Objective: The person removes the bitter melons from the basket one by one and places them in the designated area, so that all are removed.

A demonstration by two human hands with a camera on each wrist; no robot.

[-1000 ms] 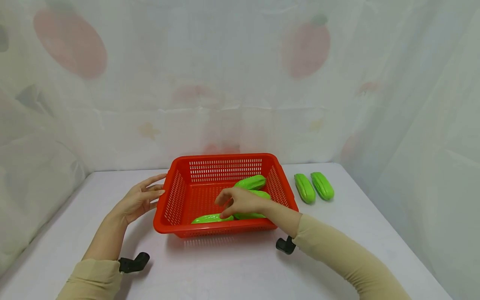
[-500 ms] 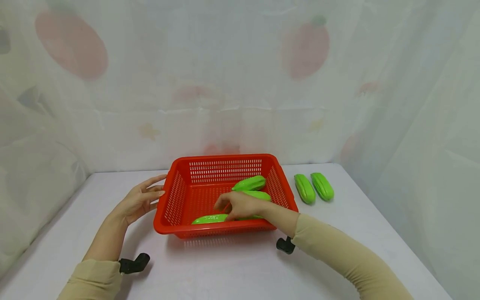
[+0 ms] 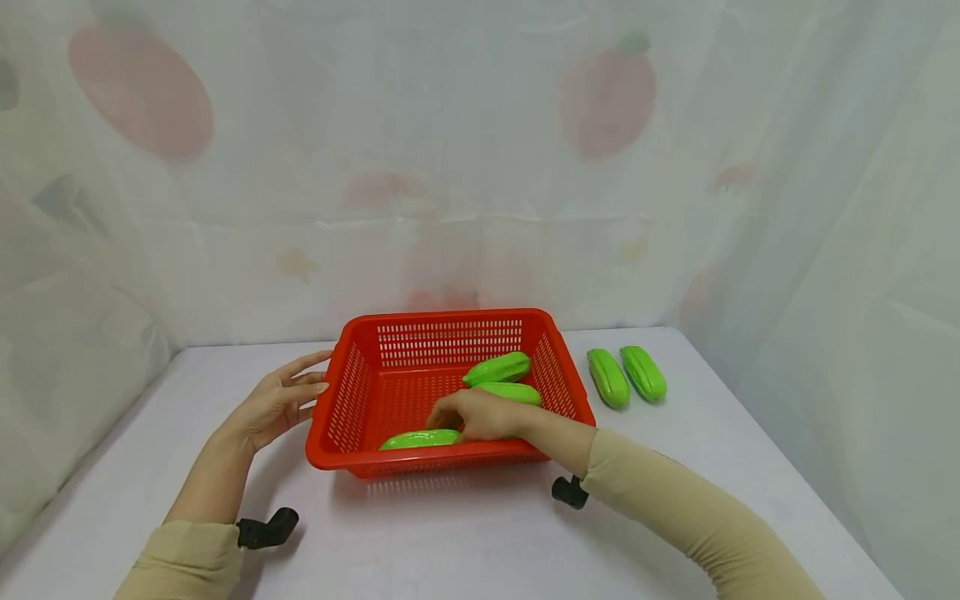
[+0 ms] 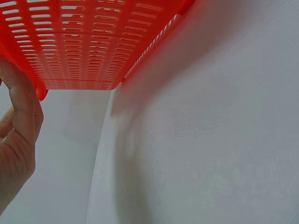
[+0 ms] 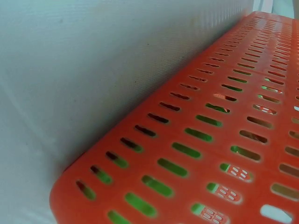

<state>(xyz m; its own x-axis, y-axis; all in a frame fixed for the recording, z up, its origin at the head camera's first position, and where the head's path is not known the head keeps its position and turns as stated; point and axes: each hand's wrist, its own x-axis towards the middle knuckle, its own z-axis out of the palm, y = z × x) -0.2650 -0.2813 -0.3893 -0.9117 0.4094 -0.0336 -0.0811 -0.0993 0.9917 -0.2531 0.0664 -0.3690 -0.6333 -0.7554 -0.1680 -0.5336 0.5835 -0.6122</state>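
A white surface lay nearest, with bare room in front of a red basket. Just inside the basket's near rim lay the near gourd. The right hand reached over that rim at the gourd's right end, knuckles bent and fingertips hidden; whether it grasped anything could not be told. In the right wrist view, green showed through the slotted wall, so another gourd may have lain beneath that hand. The left hand touched the left rim with loosely extended fingers, unclenched. Beyond the right hand lay the middle gourd, partly covered, then the far gourd. The inner loose gourd and outer loose gourd lay side by side, right of the basket.

By count, the work appeared partway along: at least three gourds lay inside and two outside, untouched by either hand. Open floor occupied the basket's left half. The surface's left and right edges stood well apart from the basket; its far edge met a printed backdrop, limiting far-side movement.
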